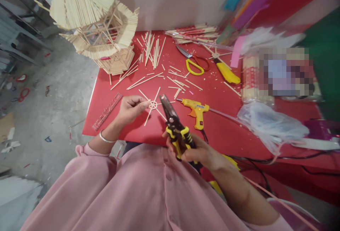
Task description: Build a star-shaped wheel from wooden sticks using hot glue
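Between the thumb and fingers of my left hand (132, 107) is one spoke of a small star-shaped stick frame (153, 106). This frame has thin wooden spokes around a little hexagon and is just above or on the red table. My right hand (195, 151) is wrapped around the black and yellow handles of a pair of cutting pliers (174, 124). Their jaws point up and away, close to the right side of the frame. To the right of them lies a yellow glue gun (196, 110). A clear ruler (107, 112) rests left of my left hand.
A tiered stick model (106, 36) stands at the table's back left. Loose sticks (152, 50), yellow-handled scissors (192, 61) and a yellow-handled tool (227, 71) lie across the red table (143, 133). Plastic bags (271, 121) and packed sticks (252, 77) are on the right.
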Tool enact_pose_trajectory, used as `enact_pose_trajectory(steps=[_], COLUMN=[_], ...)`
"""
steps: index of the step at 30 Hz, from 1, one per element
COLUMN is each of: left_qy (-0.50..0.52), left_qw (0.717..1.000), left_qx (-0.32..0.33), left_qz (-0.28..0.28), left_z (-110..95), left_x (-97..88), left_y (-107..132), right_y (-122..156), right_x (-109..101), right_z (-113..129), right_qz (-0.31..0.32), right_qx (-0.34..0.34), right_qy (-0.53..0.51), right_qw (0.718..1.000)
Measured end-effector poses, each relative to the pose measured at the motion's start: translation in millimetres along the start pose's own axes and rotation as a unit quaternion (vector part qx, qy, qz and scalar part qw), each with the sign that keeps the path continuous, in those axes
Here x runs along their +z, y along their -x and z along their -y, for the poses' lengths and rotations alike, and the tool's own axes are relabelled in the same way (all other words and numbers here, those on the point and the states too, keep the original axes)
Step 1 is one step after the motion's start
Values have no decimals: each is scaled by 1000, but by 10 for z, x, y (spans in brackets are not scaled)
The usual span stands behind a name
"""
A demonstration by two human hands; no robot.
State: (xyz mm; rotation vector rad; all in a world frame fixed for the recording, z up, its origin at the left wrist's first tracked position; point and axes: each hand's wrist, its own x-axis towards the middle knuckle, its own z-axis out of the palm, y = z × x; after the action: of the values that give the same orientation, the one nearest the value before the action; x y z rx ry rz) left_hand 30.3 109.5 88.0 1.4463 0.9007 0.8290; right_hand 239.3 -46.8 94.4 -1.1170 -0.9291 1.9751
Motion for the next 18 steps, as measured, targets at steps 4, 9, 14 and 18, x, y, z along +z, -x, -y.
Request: enact_pose_trajectory(steps=[4,9,14,18], left_qy=[-228,-486,-313,-52], left_qw=[967,866,947,966], left_qx=[100,118,75,-156], left_qz=[-44,8,-1,200], left_z=[256,427,189,70], left_x=[-19,5,15,-25], left_y=[-620,-1098,-843,-598], right_y=[-121,-248,-273,-321], right_x=[-68,-81,-72,-108], right_z=[61,-52,-174,-230], right_qz=[-128,-165,-173,-152], right_qx=[16,31,38,5], right_qy=[38,-31,56,174], right_qw=[991,985,983,973])
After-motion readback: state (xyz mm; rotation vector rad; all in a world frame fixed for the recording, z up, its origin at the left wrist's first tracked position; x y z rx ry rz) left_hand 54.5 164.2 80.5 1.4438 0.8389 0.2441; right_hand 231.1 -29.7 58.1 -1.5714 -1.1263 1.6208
